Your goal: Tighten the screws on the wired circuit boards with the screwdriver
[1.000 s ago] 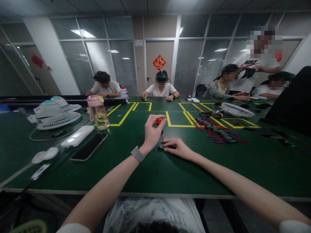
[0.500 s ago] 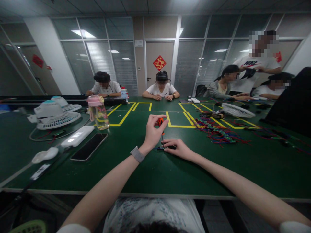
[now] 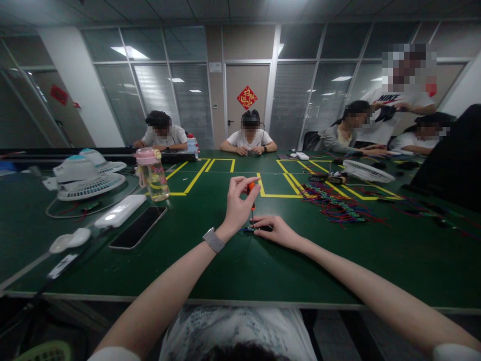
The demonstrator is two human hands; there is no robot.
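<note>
The left hand [image 3: 238, 199] grips an orange-handled screwdriver [image 3: 251, 187] between thumb and fingers, with the wrist raised above the green table [image 3: 300, 273]. The screwdriver stands nearly upright, its thin dark shaft pointing down at a small circuit board [image 3: 248, 229] (whether the tip actually touches it is too small to tell). The circuit board lies on the table just in front of the person, with blue wire at its left end.

The right hand [image 3: 280, 231] rests low on the table from the other side, fingers reaching forward and partly bent, fingertips at the circuit board's right end and around a dark piece [image 3: 266, 228]. Whether these fingers pinch the board or merely press on it, I cannot tell.

A grey-banded watch [image 3: 214, 240] circles the left wrist. Well to the left lie a smartphone [image 3: 138, 228] and, behind it, a pink-lidded water bottle [image 3: 154, 180], standing upright. To the right, a long cluster of wired circuit boards [image 3: 336, 202] spreads beside yellow tape lines [image 3: 278, 195]. Across the table sits a co-worker [image 3: 246, 142] in white.
</note>
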